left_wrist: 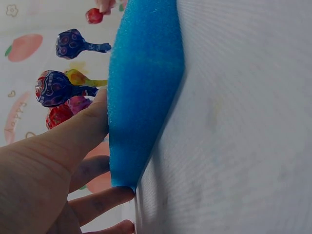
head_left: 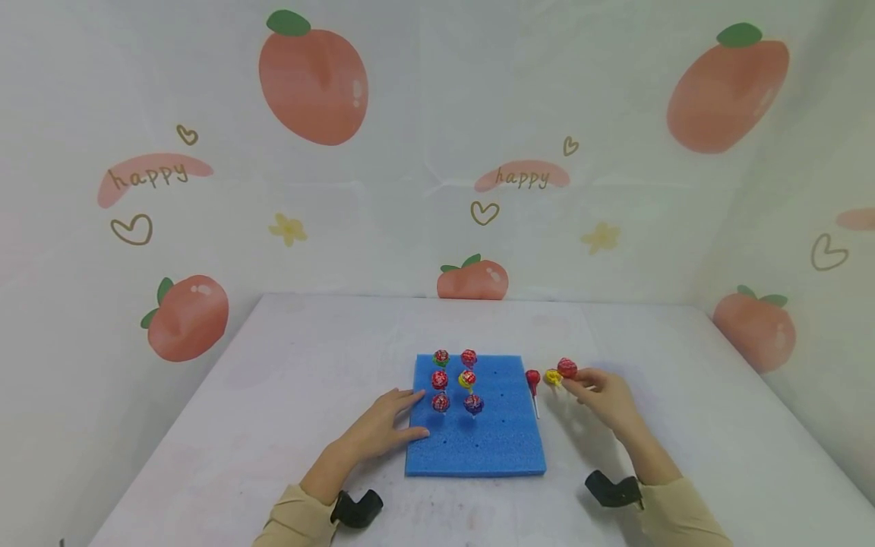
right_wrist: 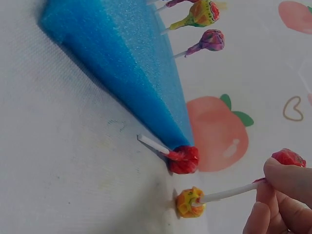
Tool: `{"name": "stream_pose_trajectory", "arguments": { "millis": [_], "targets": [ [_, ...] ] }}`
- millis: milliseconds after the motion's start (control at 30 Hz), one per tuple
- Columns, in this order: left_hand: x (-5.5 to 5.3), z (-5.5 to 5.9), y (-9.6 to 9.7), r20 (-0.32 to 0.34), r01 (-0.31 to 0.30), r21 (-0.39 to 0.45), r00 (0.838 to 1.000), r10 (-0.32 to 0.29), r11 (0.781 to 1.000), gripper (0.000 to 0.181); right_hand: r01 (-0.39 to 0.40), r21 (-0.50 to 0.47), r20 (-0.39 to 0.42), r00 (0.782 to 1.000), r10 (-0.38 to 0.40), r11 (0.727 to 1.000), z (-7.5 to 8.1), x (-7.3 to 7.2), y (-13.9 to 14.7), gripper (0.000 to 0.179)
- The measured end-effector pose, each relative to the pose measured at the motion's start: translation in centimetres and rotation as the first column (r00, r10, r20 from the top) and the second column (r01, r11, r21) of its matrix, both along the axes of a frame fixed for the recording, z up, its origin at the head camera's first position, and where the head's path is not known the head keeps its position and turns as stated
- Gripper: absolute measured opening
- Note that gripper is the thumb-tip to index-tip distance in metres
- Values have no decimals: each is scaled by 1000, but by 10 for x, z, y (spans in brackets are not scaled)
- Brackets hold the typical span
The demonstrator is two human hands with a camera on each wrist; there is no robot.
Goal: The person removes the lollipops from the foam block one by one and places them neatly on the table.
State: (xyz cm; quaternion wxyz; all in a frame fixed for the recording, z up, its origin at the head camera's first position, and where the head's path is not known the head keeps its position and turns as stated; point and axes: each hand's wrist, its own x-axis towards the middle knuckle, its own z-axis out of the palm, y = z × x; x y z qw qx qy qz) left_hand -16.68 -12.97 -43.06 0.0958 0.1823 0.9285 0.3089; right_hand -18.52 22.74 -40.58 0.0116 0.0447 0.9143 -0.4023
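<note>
A blue foam board (head_left: 502, 448) lies on the table with lollipops standing in it in two columns, among them a dark blue one (head_left: 473, 404) nearest the front. My left hand (head_left: 376, 429) touches the board's left edge, thumb over its top and fingers extended along its side. Right of the board, my right hand (head_left: 608, 399) pinches a red lollipop (right_wrist: 288, 157) just below its wrapped head. Its white stick points toward a yellow lollipop (right_wrist: 190, 202) on the table and overlaps it in the right wrist view. Another red lollipop (head_left: 533, 377) lies against the board's right edge.
Small holes (head_left: 502, 420) show in the right and front parts of the board. The white table (head_left: 307, 365) extends around it, and a white backdrop (head_left: 410, 114) with printed fruit stands behind. Black bands (head_left: 611, 490) sit at both wrists.
</note>
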Motion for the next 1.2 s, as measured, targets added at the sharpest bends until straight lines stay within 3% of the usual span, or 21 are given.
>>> {"name": "stream_pose_trajectory", "arguments": {
  "millis": [667,1200],
  "targets": [
    [0,1,0,-7,8,10,1000,-8,1000,67,42,11,38,998,-42,999,5,-2,15,45],
    [-1,-2,0,-16,3,-2,1000,-3,1000,67,36,27,47,998,-37,999,-3,-11,23,43]
  ]
}}
